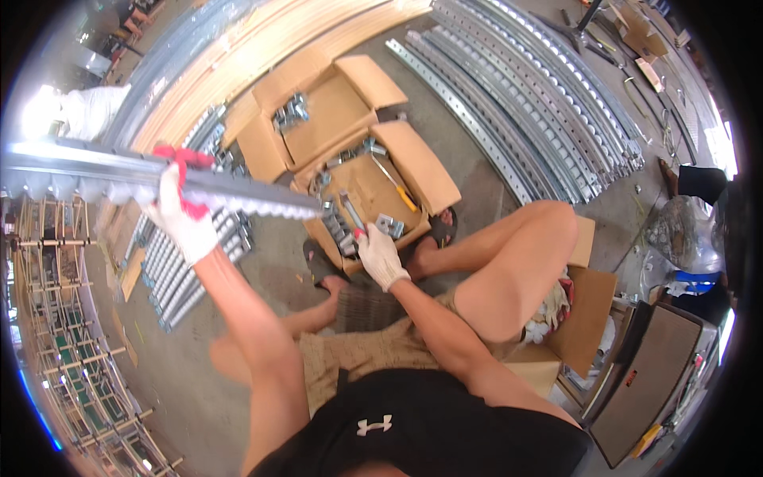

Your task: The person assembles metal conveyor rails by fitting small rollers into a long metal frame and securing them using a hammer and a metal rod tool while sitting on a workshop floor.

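My left hand [181,208], in a white glove with red on the fingers, is closed around a long metal roller track [254,192]. The track runs from the left rim toward the middle, with a row of pale rollers along its lower edge. My right hand [380,256], in a similar glove, is at the near edge of an open cardboard box [430,171]. Its fingers close on the end of a tool with a straight metal shaft [350,210]; its kind is hard to make out. Metal brackets [389,226] and a yellow-handled screwdriver [406,198] lie in that box.
Behind stands a second open box [327,103] with metal brackets [292,113]. Roller tracks [193,266] lie on the floor at left, and metal rails [517,103] at far right. A box of gloves [588,318] stands beside my right leg, near a dark case [652,381].
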{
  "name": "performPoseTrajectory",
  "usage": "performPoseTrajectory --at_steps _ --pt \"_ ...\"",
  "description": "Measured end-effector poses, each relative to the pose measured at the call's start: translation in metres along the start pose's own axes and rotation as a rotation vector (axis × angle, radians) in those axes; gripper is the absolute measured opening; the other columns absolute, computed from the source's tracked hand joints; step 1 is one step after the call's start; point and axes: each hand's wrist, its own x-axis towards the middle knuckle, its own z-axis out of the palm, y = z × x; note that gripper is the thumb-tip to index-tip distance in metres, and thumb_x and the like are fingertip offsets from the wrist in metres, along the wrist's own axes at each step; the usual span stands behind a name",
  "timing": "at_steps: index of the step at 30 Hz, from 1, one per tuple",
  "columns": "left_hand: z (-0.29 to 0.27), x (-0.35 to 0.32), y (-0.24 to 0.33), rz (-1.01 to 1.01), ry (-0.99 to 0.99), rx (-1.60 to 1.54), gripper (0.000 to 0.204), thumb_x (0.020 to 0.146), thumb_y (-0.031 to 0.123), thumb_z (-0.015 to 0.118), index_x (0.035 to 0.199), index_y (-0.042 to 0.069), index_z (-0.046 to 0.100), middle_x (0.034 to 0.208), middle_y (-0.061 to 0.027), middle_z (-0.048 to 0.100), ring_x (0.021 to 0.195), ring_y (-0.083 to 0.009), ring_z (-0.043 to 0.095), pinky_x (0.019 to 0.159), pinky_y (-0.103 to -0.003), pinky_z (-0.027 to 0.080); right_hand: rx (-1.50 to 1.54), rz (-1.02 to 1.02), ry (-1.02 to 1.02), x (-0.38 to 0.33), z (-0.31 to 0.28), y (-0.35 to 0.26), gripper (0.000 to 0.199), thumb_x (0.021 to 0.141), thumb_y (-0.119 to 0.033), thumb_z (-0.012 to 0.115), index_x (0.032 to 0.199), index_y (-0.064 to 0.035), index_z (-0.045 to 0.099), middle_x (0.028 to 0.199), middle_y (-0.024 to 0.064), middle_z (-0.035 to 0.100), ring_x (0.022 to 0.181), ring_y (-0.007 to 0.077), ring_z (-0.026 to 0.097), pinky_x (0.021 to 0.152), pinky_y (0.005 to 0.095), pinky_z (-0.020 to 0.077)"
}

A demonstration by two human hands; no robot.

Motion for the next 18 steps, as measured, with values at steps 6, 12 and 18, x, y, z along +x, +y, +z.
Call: performPoseTrajectory --at_steps 6,12,18 --pt "0.020 -0.009 0.012 -0.035 0.050 0.028 0.033 0.086 0.005 0.067 0.117 -0.004 0.063 0.090 -0.0189 0.071 0.071 -0.0357 0.070 0.071 -0.051 0.061 -0.049 -0.002 0.050 -0.018 -0.017 -0.021 0.034 0.104 -0.032 0.052 0.121 -0.0041 0.060 0.091 0.0316 0.070 0.087 0.0519 0.068 0.078 0.0607 0.0520" --pt "0.011 0.014 0.034 -0.120 0.000 -0.334 0.031 0.090 0.012 0.066 0.120 0.002 0.063 0.099 -0.0154 0.072 0.082 -0.0336 0.069 0.084 -0.058 0.057 -0.149 0.057 0.135 -0.012 -0.031 -0.023 0.034 0.106 -0.034 0.050 0.119 -0.0036 0.060 0.091 0.0299 0.071 0.091 0.0499 0.069 0.080 0.0586 0.0531" --pt "-0.048 0.022 0.028 -0.106 0.408 -0.186 0.020 0.091 0.017 0.068 0.108 0.006 0.065 0.093 -0.0128 0.069 0.083 -0.0304 0.068 0.086 -0.057 0.058 -0.536 0.119 0.096 0.024 -0.043 0.039 0.038 0.100 -0.025 0.056 0.131 -0.0022 0.059 0.100 0.0275 0.071 0.093 0.0442 0.072 0.080 0.0547 0.0571"
